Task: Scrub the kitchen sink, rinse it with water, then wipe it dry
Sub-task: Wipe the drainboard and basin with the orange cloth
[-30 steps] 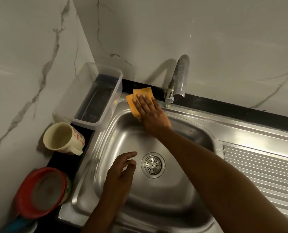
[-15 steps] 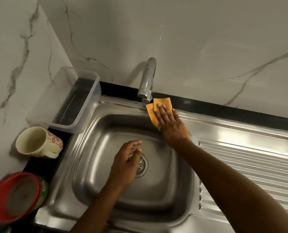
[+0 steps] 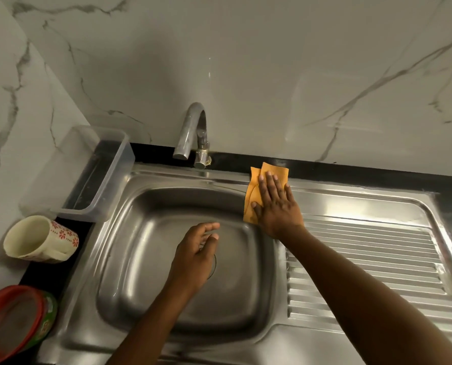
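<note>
While laid flat on orange cloth (image 3: pixel 254 191) w/ fingers straight & slightly apart: R hand (image 3: pixel 277 206), at back-right rim of sink (image 3: pixel 140 206), next to drainboard (image 3: pixel 364 259). Cloth folded, top edge reaching black strip (image 3: pixel 351 171). L hand (image 3: pixel 196 256) over basin centre, fingers loosely curled, holding nothing. Tap (image 3: pixel 190 133) left of cloth, apart. Beside sink's left edge: clear tub (image 3: pixel 88 169), floral mug (image 3: pixel 39 239), red-lidded jar (image 3: pixel 14 322).
</note>
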The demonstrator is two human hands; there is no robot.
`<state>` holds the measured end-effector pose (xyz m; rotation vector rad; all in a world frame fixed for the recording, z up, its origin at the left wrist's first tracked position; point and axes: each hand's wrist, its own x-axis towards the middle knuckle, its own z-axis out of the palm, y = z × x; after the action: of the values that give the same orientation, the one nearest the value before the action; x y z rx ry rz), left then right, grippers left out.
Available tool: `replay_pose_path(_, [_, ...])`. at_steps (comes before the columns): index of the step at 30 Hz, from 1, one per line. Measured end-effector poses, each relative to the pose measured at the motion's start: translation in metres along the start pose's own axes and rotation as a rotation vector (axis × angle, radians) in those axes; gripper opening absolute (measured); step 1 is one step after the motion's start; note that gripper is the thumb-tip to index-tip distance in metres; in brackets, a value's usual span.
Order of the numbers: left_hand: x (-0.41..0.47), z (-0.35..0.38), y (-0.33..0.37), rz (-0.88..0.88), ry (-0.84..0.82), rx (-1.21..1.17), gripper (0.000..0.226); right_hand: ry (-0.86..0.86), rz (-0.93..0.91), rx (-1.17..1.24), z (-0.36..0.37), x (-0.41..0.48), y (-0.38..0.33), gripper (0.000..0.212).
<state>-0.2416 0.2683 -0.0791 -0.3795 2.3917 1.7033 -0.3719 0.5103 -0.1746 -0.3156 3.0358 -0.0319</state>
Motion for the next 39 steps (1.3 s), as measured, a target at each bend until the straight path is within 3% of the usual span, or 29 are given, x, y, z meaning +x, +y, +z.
replay_pose_path(14, [-0.017, 0.015, 0.010, 0.051, -0.038, 0.008, 0.027, -0.064, 0.314, 0.142, -0.017, -0.035, 0.065, 0.069])
replay_pose_path(19, [-0.022, 0.015, 0.011, 0.079, -0.086, -0.010, 0.026, -0.124, 0.392, 0.069, -0.027, -0.060, 0.072, 0.080])
replay_pose_path(21, [-0.022, 0.013, 0.013, 0.087, -0.120, -0.028, 0.027, -0.136, 0.443, 0.118, -0.037, -0.067, 0.071, 0.072])
replay_pose_path(24, [-0.020, 0.010, 0.010, 0.104, -0.167, -0.037, 0.026, 0.016, 0.648, 0.450, -0.069, -0.067, 0.069, 0.039])
replay_pose_path(27, [-0.022, 0.005, 0.009, 0.121, -0.201, -0.041, 0.026, 0.237, 0.841, 1.039, -0.100, -0.075, 0.065, 0.043])
replay_pose_path(30, [-0.023, 0.002, 0.006, 0.117, -0.221, -0.029, 0.025, 0.268, 0.785, 1.550, -0.118, -0.081, 0.055, 0.036])
replay_pose_path(32, [-0.025, 0.005, 0.005, 0.112, -0.222, -0.014, 0.025, 0.227, 0.684, 1.736, -0.125, -0.076, 0.046, 0.031])
replay_pose_path(36, [-0.028, 0.018, 0.005, 0.094, -0.209, -0.024, 0.024, 0.073, 0.569, 1.661, -0.125, -0.046, 0.037, 0.044])
replay_pose_path(39, [-0.030, 0.034, 0.004, 0.096, -0.174, -0.025, 0.025, 0.098, 0.544, 1.205, -0.105, -0.021, 0.048, 0.036])
